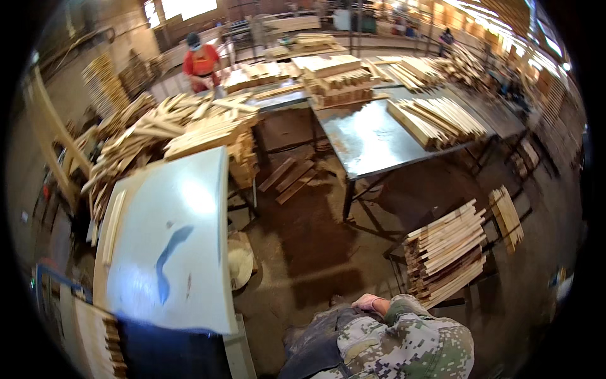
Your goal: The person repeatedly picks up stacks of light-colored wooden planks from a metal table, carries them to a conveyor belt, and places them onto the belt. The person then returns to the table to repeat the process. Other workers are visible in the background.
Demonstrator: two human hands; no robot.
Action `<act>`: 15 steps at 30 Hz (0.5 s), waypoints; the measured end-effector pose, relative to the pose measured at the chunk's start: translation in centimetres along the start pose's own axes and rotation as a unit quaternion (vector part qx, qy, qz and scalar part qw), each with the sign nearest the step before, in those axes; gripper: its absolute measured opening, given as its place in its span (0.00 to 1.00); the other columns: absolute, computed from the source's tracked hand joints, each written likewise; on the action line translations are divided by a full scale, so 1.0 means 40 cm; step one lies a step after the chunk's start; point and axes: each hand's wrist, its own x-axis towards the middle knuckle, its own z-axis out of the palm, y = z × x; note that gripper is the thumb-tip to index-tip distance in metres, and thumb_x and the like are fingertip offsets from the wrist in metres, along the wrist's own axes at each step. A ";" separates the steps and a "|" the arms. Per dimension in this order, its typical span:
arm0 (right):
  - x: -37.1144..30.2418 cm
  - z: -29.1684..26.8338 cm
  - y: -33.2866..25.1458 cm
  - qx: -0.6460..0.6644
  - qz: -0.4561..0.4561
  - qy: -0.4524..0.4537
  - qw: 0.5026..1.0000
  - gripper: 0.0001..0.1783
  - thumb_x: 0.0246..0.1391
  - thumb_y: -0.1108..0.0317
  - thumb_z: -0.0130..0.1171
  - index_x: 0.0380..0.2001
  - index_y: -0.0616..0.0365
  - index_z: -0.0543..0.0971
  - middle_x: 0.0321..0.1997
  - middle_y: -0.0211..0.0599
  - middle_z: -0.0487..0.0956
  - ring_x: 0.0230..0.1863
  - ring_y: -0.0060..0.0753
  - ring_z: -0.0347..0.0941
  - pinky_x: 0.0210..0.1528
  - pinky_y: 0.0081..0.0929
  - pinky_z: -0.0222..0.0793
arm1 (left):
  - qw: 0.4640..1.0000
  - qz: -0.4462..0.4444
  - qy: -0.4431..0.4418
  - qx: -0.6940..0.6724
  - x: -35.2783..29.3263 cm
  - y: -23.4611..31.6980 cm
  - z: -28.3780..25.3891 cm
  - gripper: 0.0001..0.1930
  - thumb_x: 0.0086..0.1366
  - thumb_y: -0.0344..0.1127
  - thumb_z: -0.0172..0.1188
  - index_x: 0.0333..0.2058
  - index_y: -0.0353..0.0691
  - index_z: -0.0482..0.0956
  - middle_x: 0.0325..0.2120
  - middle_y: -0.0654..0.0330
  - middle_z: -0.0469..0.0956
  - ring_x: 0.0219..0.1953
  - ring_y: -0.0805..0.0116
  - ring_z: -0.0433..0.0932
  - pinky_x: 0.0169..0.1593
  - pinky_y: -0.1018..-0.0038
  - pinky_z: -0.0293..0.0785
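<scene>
My right hand, in what looks like a pale pinkish glove, is low in the picture in front of my dark apron. Its arm wears a camouflage sleeve. The fingers are too small and partly hidden, so whether they hold anything does not show. Nearest to it on the right is a stack of wooden strips resting on a low stand. My left hand is out of the picture. At my left stands a pale-topped table with a blue smear and a few thin wooden strips along its far-left edge.
A metal table ahead bears bundled wooden strips and stacked boards. Loose wood is heaped behind the left table. Boards lie on the floor between the tables. A person in red stands at the far left.
</scene>
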 end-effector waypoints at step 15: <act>0.191 -0.454 -0.068 0.059 -0.165 0.143 0.974 0.20 0.72 0.57 0.47 0.52 0.56 0.83 0.53 0.48 0.84 0.57 0.54 0.78 0.60 0.46 0.72 | 0.995 0.062 0.026 -0.080 0.141 0.831 0.355 0.19 0.73 0.60 0.57 0.35 0.51 0.79 0.31 0.64 0.75 0.34 0.61 0.72 0.44 0.54 0.66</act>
